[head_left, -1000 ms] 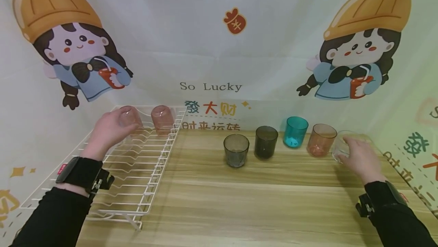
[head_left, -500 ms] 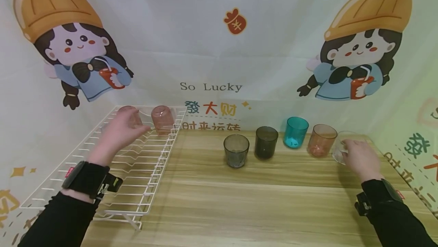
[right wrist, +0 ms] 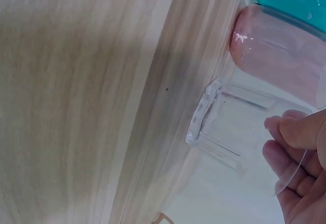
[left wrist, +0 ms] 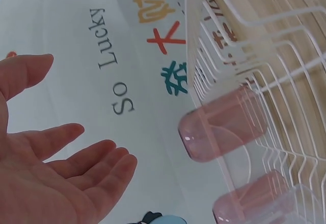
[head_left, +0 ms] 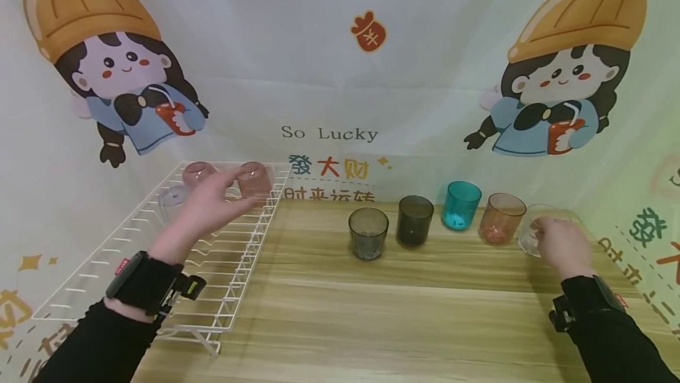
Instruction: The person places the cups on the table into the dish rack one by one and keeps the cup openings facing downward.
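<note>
My left hand (head_left: 212, 206) is over the white wire rack (head_left: 215, 330), its thumb and fingers spread and empty. In the head view it overlaps an upside-down pink glass (head_left: 258, 181); the left wrist view shows a gap between the fingers and that pink glass (left wrist: 224, 127). Another pink glass (head_left: 196, 173) and a clear glass (head_left: 171, 200) also stand upside down in the rack. On the right, my right hand (head_left: 565, 247) pinches the rim of a clear glass (right wrist: 229, 119) between thumb and fingers. That glass is upright at the end of a row.
Beside the held glass stand an amber-pink glass (head_left: 502, 219), a teal glass (head_left: 461, 206), a dark grey glass (head_left: 415, 221) and a lighter grey glass (head_left: 368, 234), all upright on the wooden table (head_left: 393, 318). A printed cloth (head_left: 329, 94) hangs close behind.
My left hand has moved right and away from the clear glass in the rack, over toward the right-hand pink one. My right thumb and fingers have closed in on the clear glass's rim.
</note>
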`<state>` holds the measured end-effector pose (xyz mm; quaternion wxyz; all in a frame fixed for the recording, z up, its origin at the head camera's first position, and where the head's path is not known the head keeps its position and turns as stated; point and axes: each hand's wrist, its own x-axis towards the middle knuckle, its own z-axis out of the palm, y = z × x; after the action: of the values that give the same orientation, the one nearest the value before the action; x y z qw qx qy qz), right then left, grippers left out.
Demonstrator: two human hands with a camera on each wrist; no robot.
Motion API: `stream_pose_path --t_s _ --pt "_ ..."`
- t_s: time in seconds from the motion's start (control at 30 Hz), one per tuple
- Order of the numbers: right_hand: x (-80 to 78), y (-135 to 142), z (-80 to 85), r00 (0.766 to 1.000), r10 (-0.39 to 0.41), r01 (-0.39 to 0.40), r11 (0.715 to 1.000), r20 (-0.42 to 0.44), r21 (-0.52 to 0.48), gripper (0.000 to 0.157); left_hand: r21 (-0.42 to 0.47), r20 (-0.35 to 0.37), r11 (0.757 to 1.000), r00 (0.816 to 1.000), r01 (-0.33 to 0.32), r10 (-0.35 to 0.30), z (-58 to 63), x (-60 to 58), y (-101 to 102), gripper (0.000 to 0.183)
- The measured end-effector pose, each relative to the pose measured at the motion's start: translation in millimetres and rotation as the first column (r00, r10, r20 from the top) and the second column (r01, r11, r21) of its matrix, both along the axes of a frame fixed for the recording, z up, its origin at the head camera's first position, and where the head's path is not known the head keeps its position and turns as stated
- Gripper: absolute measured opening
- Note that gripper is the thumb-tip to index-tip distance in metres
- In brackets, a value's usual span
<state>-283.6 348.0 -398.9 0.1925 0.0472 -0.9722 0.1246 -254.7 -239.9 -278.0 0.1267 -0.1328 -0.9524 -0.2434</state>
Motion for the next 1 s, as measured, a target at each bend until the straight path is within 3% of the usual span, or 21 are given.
stream_pose_path --t_s 0.17,0.43,0.67,1.0 --pt "4.4 6.2 0.6 0.999 0.001 0.000 0.999 0.053 -0.033 0.020 0.016 0.044 0.999 0.999 0.030 -0.030 0.3 5.4 14.1 0.069" --pt "19.0 19.8 -3.9 1.000 0.008 -0.006 0.997 0.030 -0.079 0.022 0.045 0.047 0.995 0.995 0.086 -0.088 -5.1 13.8 30.4 0.071" --pt "32.9 31.0 -5.1 1.000 0.009 -0.012 0.994 -0.030 -0.105 0.022 0.035 0.049 0.993 0.992 0.116 -0.118 -6.1 17.5 36.9 0.073" --pt "48.7 20.6 11.6 0.992 0.031 -0.041 0.996 -0.121 -0.080 0.020 0.044 0.068 0.989 0.987 0.142 -0.145 -6.0 24.7 45.6 0.075"
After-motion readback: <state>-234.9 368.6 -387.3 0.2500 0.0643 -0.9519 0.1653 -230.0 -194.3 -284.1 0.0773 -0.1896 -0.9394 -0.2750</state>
